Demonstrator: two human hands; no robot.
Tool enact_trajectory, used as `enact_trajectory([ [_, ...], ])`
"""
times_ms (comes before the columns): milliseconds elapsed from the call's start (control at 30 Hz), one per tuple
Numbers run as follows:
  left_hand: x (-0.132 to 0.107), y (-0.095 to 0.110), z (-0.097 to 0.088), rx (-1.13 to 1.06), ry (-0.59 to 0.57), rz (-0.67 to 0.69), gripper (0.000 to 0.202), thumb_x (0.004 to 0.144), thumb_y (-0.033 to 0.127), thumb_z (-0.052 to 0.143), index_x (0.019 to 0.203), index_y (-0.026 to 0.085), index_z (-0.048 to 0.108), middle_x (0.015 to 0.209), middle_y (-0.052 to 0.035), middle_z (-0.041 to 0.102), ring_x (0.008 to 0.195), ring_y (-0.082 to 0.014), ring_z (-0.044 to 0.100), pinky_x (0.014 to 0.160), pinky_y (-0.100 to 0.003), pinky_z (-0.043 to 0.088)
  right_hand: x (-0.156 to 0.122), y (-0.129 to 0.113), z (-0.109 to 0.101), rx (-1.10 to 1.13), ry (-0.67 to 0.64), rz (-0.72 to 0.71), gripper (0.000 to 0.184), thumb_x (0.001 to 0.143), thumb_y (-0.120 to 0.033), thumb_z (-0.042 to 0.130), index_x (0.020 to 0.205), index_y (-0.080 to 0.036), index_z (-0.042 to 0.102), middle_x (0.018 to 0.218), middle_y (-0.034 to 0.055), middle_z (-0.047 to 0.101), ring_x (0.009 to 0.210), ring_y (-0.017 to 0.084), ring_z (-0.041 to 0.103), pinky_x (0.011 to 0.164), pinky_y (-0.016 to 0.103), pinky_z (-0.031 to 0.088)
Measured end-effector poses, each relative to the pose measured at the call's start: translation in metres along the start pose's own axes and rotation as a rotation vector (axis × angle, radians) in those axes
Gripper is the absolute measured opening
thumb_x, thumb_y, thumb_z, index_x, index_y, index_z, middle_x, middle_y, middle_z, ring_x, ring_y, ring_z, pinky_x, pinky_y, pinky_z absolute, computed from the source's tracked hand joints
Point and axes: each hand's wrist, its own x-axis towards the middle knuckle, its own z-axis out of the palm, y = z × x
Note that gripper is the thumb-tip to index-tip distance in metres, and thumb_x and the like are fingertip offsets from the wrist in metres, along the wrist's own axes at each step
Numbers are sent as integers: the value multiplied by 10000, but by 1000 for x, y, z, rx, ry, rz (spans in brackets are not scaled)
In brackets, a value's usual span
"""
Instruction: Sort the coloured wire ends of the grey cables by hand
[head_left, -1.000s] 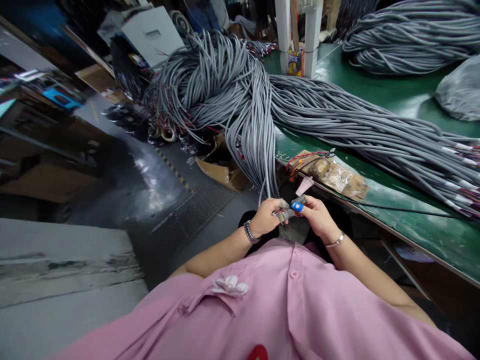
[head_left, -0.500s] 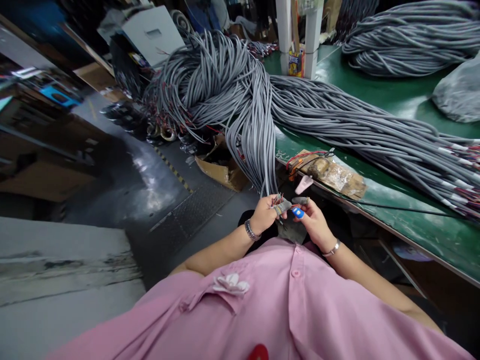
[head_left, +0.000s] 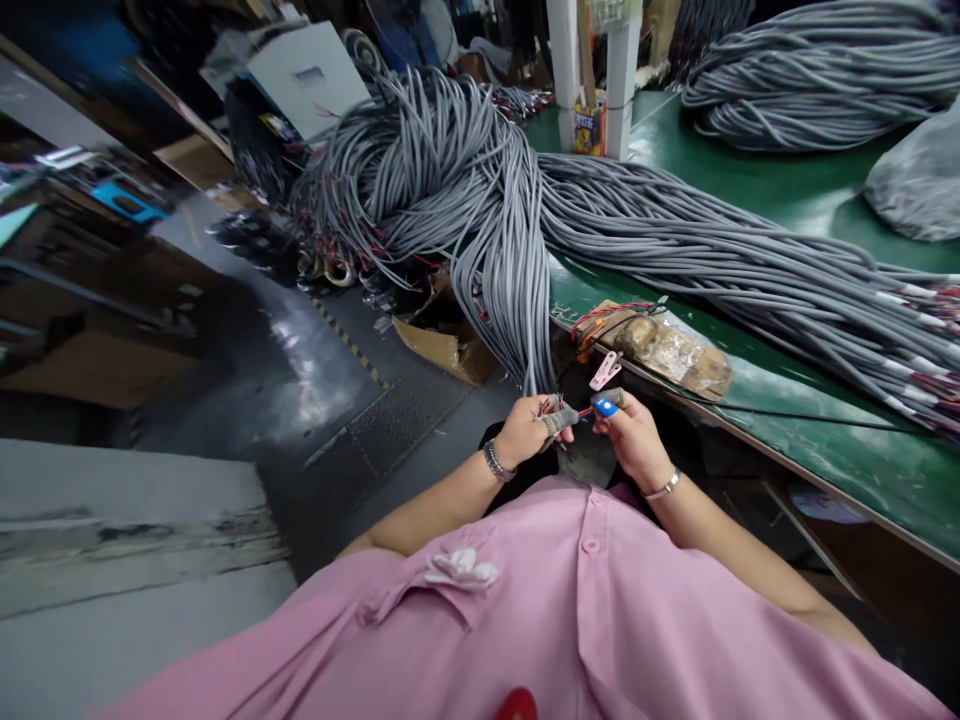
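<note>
My left hand (head_left: pixel 529 428) is closed on the stripped end of a grey cable, with thin coloured wires poking up beside the thumb. A grey covering wraps its thumb. Close by on the right, my right hand (head_left: pixel 630 432) pinches thin red and dark wires (head_left: pixel 586 412) that stretch across from the left hand. Blue tape or a blue cover sits on one of its digits and a grey covering on another. From the table edge a bundle of grey cables (head_left: pixel 517 270) hangs down to my left hand. Beyond the right hand is a pink clip (head_left: pixel 605 370).
A wooden block (head_left: pixel 682 355) wrapped in tape lies at the edge of the green table (head_left: pixel 795 440). Long grey cables (head_left: pixel 697 230) run across it, with a coil (head_left: pixel 817 80) behind. An open cardboard box (head_left: pixel 442 345) stands on the floor below the hanging bundle.
My right hand has moved slightly right and up, away from the left, so more red wire shows between them. The pink clip has turned and now shows its shape.
</note>
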Motion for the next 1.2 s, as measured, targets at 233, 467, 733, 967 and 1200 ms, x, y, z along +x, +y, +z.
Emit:
enact_trajectory([
  [233,3,-3,2,-63,-11,9,410,820,487,624,652,117,676,632,-67,666,561,-107,556,589,-222,437,-13,10,9,-156,-65,-86,240,747,-390,750,910,-228,680,807,-1,644,649,117,526,645,265,461],
  [467,5,-3,-11,116,-188,82,362,821,459,632,722,123,723,638,-65,675,532,-105,544,521,-208,407,-7,-2,19,-208,-129,-39,249,734,-439,755,761,-206,669,640,-8,628,564,124,530,563,267,426],
  [733,-4,-6,-5,58,-13,120,387,853,453,603,677,122,698,631,-65,669,535,-106,555,552,-218,425,2,-12,30,-297,-92,-46,263,686,-431,786,756,-191,707,648,-2,649,559,121,515,555,269,424],
  [967,-4,-6,0,-109,51,80,380,847,446,620,680,110,675,629,-63,660,541,-108,559,555,-219,431,1,-5,24,-230,-81,-47,242,721,-411,767,792,-191,698,699,-8,639,589,102,496,573,249,403],
  [1200,-3,-11,-1,-8,58,122,358,863,402,601,660,117,676,631,-61,662,563,-113,568,574,-222,427,3,-6,31,-207,-137,-15,287,731,-403,757,927,-199,709,680,0,652,575,123,532,562,268,391],
])
